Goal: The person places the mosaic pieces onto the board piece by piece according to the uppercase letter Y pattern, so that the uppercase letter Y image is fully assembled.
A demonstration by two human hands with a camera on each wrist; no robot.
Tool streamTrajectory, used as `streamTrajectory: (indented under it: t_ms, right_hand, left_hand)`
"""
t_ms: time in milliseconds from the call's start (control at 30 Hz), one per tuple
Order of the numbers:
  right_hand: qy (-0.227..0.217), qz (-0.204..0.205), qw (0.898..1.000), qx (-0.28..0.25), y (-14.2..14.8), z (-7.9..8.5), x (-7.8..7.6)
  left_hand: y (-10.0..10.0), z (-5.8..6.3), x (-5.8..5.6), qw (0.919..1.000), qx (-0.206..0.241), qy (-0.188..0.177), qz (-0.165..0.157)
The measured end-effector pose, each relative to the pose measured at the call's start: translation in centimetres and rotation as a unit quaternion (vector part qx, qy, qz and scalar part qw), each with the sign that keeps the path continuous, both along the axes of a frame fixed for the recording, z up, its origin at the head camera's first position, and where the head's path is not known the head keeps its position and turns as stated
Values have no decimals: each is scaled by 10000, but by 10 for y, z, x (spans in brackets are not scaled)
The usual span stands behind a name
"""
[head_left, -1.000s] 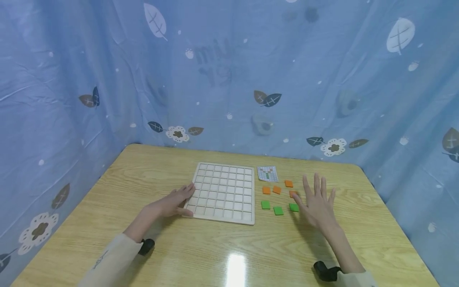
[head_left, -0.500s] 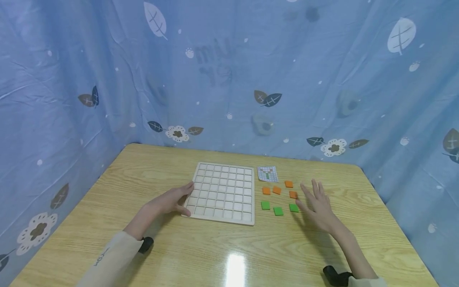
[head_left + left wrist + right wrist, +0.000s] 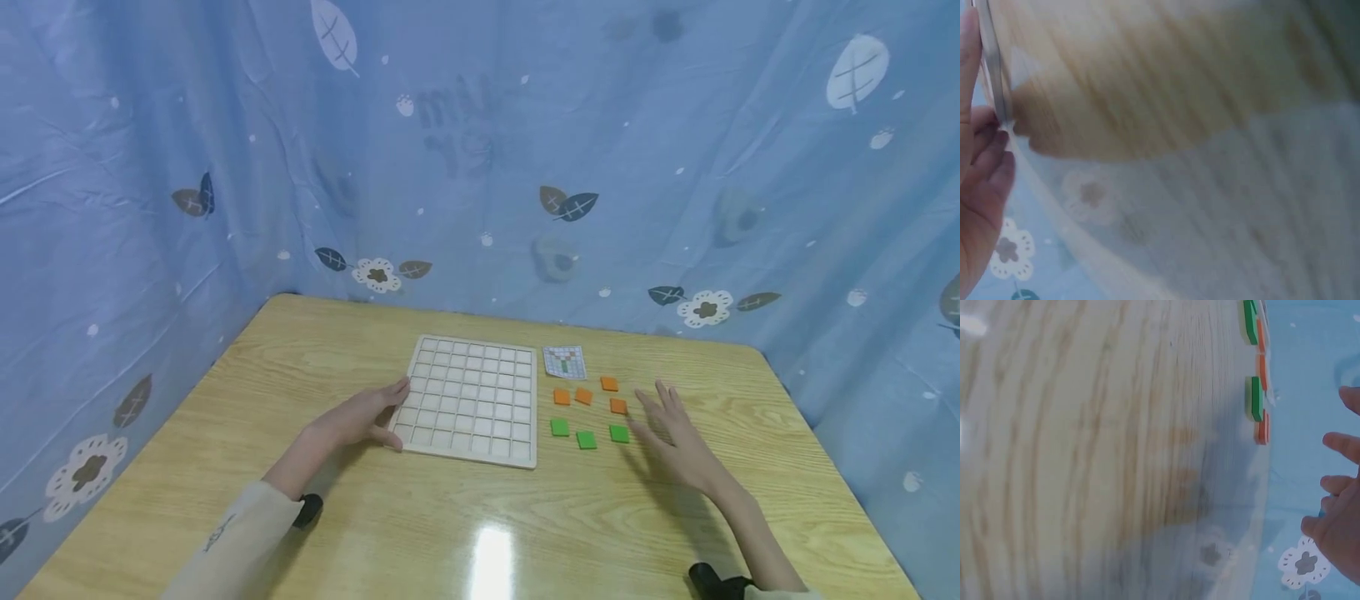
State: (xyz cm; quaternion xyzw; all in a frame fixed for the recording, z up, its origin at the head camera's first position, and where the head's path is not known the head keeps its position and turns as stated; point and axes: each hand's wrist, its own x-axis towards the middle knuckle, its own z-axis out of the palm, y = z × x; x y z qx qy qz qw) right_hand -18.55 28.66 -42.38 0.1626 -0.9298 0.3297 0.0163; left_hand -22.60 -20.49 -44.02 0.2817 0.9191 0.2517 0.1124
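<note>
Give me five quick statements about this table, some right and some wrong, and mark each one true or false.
1. Four orange tiles lie on the table. True.
2. The left hand touches the board. True.
3. The right hand is holding a green tile. False: the right hand hovers to the right of the tiles and holds nothing.
4. The green tiles lie farther from the person than the orange ones. False: the green tiles are nearer to the person.
5. The patterned card lies to the right of the board. True.
</note>
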Motion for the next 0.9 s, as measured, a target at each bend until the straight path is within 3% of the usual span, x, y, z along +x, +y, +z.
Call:
streamTrajectory:
  t_ms: [200, 500, 767, 900]
  right_hand:
    - [14, 14, 9999, -118, 6, 1, -1]
    - [12, 9, 9999, -111, 7, -5, -3]
    - [7, 441, 9985, -317, 12, -15, -9]
    - [-209, 650, 9943, -820, 23, -22, -16]
  left_hand:
    - [1, -2, -2, 9992, -30, 342, -222]
    - [0, -2, 4, 9997, 189, -41, 149]
    - [5, 3, 3, 9994, -183, 170, 245]
    - [7, 5, 3, 9991, -222, 219, 301]
